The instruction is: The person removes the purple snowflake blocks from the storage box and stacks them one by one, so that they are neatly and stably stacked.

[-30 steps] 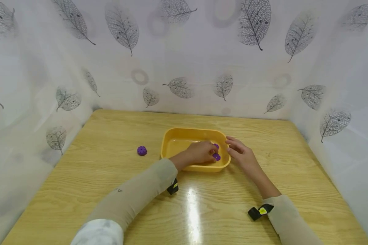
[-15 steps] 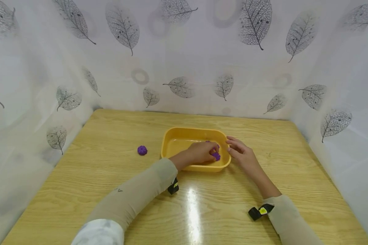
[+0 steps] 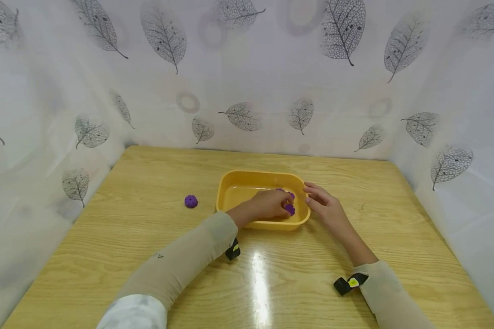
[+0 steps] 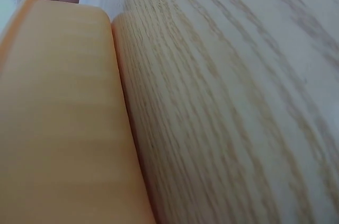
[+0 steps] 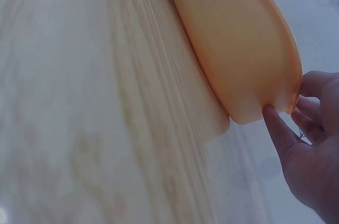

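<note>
A yellow plastic tray (image 3: 263,225) stands on the wooden table. My left hand (image 3: 268,204) reaches over its near side, fingers curled inside, and pinches a purple flower-shaped piece (image 3: 289,209). Behind those fingers more purple pieces (image 3: 291,195) show partly; the hand hides the rest. My right hand (image 3: 329,211) touches the tray's right end with relaxed fingers. In the right wrist view, its thumb (image 5: 275,123) rests against the tray's outer wall (image 5: 238,49), with the other fingers at the rim. The left wrist view shows mainly the outer wall (image 4: 69,113), not the left fingers.
Another purple flower-shaped piece (image 3: 191,201) lies on the table (image 3: 148,237) left of the tray. A pale curtain (image 3: 247,73) with a leaf print hangs behind the table and along its sides. Black wrist devices (image 3: 233,250) are strapped to both wrists.
The purple piece at my left fingertips has turned and shifted slightly. Another purple piece shows behind the left hand. The right hand and tray stay in place.
</note>
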Tool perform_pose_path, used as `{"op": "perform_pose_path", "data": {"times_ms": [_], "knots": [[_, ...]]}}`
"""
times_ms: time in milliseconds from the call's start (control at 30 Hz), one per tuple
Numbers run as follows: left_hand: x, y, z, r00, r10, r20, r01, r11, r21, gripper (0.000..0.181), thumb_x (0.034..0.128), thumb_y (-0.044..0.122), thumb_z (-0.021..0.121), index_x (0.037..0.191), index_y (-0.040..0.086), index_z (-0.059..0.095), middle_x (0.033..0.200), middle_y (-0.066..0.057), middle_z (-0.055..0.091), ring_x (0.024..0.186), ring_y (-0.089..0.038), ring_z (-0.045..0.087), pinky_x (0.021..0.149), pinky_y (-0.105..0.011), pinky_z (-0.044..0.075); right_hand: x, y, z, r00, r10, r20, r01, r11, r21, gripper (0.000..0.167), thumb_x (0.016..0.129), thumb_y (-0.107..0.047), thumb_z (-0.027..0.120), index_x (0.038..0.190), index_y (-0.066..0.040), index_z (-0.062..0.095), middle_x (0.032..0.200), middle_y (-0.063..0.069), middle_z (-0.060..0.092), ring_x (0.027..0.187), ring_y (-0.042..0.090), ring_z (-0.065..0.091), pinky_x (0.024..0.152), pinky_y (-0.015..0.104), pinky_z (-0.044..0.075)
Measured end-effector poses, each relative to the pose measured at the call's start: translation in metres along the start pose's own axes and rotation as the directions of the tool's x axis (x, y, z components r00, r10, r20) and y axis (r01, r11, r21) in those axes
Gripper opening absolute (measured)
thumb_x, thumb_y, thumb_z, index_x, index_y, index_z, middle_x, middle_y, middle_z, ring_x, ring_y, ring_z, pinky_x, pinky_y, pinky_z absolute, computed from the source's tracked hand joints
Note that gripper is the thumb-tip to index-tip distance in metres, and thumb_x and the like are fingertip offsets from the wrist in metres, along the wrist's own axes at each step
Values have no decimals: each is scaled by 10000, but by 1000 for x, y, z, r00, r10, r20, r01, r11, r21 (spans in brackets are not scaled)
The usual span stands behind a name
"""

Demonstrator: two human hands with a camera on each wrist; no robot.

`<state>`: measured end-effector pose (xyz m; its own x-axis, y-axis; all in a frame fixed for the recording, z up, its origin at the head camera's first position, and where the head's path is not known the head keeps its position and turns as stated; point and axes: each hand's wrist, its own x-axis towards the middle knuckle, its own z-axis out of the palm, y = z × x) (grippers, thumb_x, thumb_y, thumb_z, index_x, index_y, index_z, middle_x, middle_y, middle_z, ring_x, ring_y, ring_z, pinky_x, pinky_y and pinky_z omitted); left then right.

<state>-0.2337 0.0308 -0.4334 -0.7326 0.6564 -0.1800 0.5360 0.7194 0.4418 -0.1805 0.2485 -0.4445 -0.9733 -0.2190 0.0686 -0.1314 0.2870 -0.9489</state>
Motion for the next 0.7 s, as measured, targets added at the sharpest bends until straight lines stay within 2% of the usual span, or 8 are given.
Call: {"op": "perform_pose_path", "data": {"times_ms": [233, 433, 533, 700], "knots": [[0, -1, -3, 1000, 1, -9, -1, 998, -59, 364, 924, 418, 720, 1235, 236, 674, 1056, 115, 690, 951, -73, 619, 847, -319, 480, 0, 0, 0, 1000, -12, -4, 12, 1000, 0, 452, 1035, -247, 585, 1413, -2, 544, 1604, 89, 376, 1358, 359, 464, 922, 125, 495], [1, -3, -3, 998, 36, -50, -40, 994, -100, 356, 919, 435, 723, 1207, 232, 674, 1095, 129, 692, 999, -58, 621, 889, -300, 485, 0, -1, 0, 1000, -12, -6, 12, 1000, -10, 454, 1034, -244, 587, 1414, 1, 542, 1605, 92, 374, 1353, 372, 470, 921, 115, 488], [0, -4, -5, 997, 47, -68, -57, 986, -157, 313, 921, 430, 720, 1167, 241, 683, 1054, 142, 678, 959, -50, 612, 857, -278, 488, 0, 0, 0, 1000, -7, -4, 7, 1000, -4, 457, 1034, -247, 587, 1416, 0, 540, 1607, 86, 371, 1355, 371, 466, 925, 117, 488], [-6, -4, -12, 995, 37, -91, -61, 959, -275, 267, 920, 413, 718, 1124, 243, 687, 1029, 132, 667, 939, -58, 614, 829, -264, 502, 0, 1, 0, 1000, -6, -5, 6, 1000, 5, 456, 1030, -246, 595, 1413, -4, 544, 1605, 79, 374, 1357, 360, 464, 927, 128, 495]]}}
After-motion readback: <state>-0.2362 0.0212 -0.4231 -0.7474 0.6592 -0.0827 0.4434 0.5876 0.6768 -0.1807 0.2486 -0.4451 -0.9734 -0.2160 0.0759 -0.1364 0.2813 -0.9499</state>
